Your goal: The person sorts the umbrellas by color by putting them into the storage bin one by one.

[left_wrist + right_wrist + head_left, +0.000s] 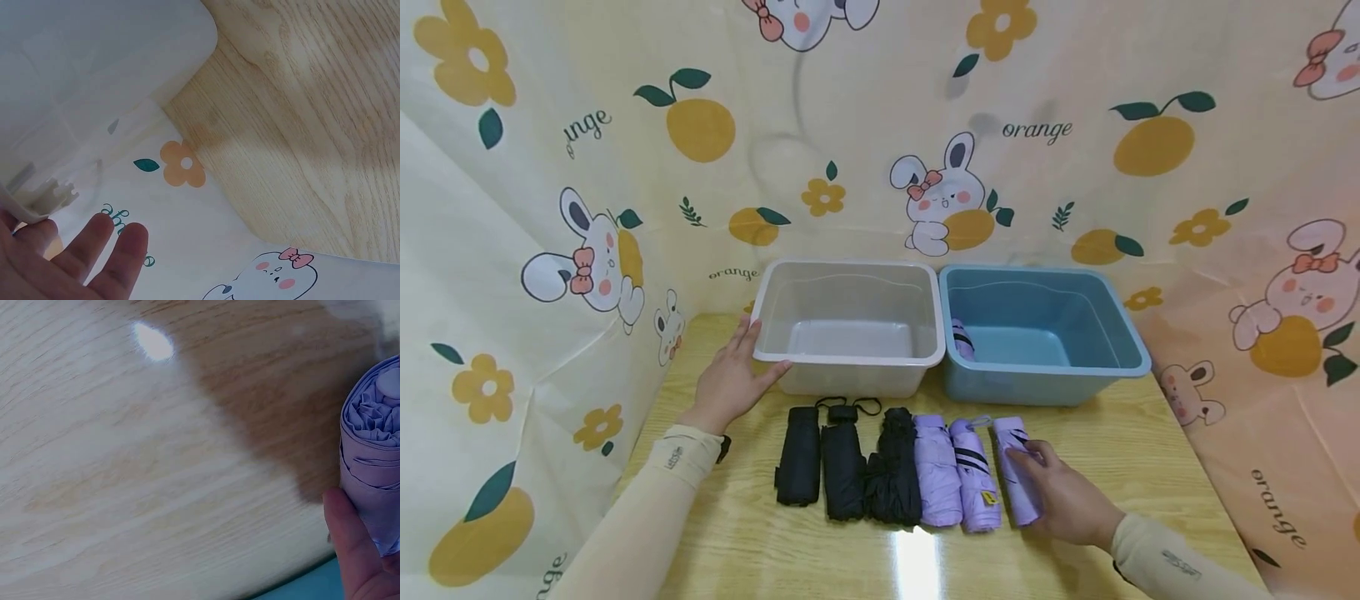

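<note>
My right hand [1063,492] grips a folded light purple umbrella [1011,467] at the right end of a row on the table; the right wrist view shows the gathered cloth at the end of this purple umbrella [372,472]. Left of it lie two more purple umbrellas [937,475], one with black stripes and a yellow tag. Three folded black umbrellas [799,458] continue the row leftward. My left hand [730,379] rests at the left front corner of a white bin [850,379], fingers extended along its rim. Another purple umbrella [962,340] lies inside the blue bin [1045,390].
The two bins stand side by side at the back of the wooden table [1150,483]. A printed cloth [865,108] with rabbits and oranges hangs behind them and along both sides. Bare wood shows in front of the row.
</note>
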Available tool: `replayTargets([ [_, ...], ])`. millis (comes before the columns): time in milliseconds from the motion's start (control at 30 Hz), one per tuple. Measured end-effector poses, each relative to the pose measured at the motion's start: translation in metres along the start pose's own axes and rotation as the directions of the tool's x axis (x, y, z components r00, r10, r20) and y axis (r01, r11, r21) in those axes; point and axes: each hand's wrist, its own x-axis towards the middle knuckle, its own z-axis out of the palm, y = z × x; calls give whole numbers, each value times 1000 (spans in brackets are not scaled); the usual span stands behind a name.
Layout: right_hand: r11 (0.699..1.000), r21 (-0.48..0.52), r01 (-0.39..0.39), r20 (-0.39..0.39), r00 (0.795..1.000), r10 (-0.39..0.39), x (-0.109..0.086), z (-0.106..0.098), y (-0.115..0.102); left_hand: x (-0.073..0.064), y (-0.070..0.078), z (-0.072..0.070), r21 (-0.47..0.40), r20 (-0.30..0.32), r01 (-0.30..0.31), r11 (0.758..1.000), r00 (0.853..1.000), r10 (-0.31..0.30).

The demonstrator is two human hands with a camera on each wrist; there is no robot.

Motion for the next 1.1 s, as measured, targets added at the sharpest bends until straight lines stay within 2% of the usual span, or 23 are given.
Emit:
replayTargets([
  [167,999,3,-37,-26,999,37,-4,-10,1,0,-1,0,-8,-4,7,1000,1000,-7],
  [433,1000,10,-26,-25,999,26,-12,-32,-1,-1,-2,0,1,-1,7,1000,1000,-7],
  [667,998,43,-48,42,998,47,-18,-60,-12,0,-1,-1,9,0,11,1000,1000,-11],
  [767,998,47,-35,46,998,32,-20,-72,-17,-1,-1,-1,10,4,12,1000,1000,-12],
  [1100,999,11,42,-27,999,-42,-20,-104,-36,0,-3,2,16,-20,-6,1000,1000,6],
])
